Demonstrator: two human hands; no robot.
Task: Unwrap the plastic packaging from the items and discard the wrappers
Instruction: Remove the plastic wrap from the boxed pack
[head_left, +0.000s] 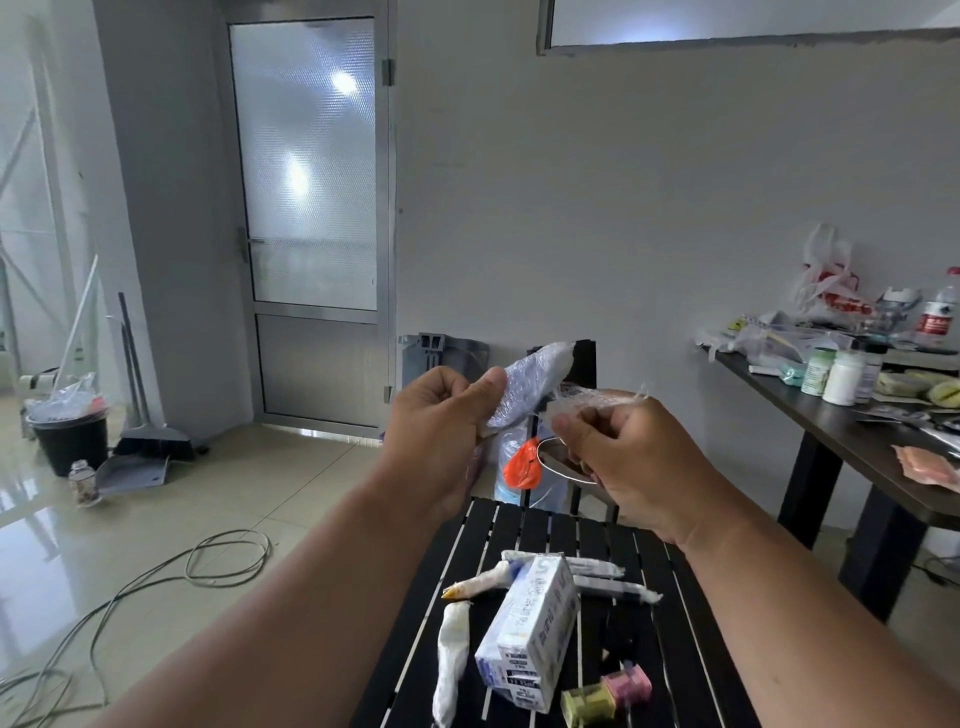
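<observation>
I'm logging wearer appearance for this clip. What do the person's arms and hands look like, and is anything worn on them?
Both forearms are bare as far as the frame shows, with no sleeves visible. The left hand and right hand wear no gloves, and no rings, watch or wristband can be seen. No markings or cables on them.

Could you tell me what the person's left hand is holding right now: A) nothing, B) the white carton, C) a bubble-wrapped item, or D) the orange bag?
C: the left hand grips a bubble-wrapped item up in the air, while the right hand pulls plastic wrap off it; the white carton lies on the slatted table.
</observation>
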